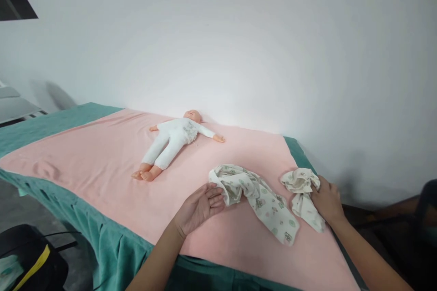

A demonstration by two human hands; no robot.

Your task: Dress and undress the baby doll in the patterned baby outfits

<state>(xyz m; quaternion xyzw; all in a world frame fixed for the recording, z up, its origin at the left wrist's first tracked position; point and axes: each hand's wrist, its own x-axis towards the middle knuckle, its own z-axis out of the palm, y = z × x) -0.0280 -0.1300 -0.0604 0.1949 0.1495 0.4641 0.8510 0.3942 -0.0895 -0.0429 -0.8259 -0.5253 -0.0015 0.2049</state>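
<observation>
Patterned baby pants (261, 195) lie rumpled on the pink sheet, white with small green and brown prints. My left hand (201, 207) is beside their opening at the left end, palm turned up, fingers loosely extended and at the cloth's edge. At the right, my right hand (327, 198) has its fingers closed on a crumpled baby garment (302, 182) with a similar pale print. Its exact shape is hidden by the folds and my hand. Farther back, a baby doll (174, 136) in white lies on its back, arms spread, feet towards the left front.
The pink sheet (112, 182) covers most of a table draped in teal cloth (116, 241). A white wall (239, 45) stands directly behind. On the floor at lower left is a black object (51, 268) with a yellow strip. Dark furniture (396, 223) stands at the right.
</observation>
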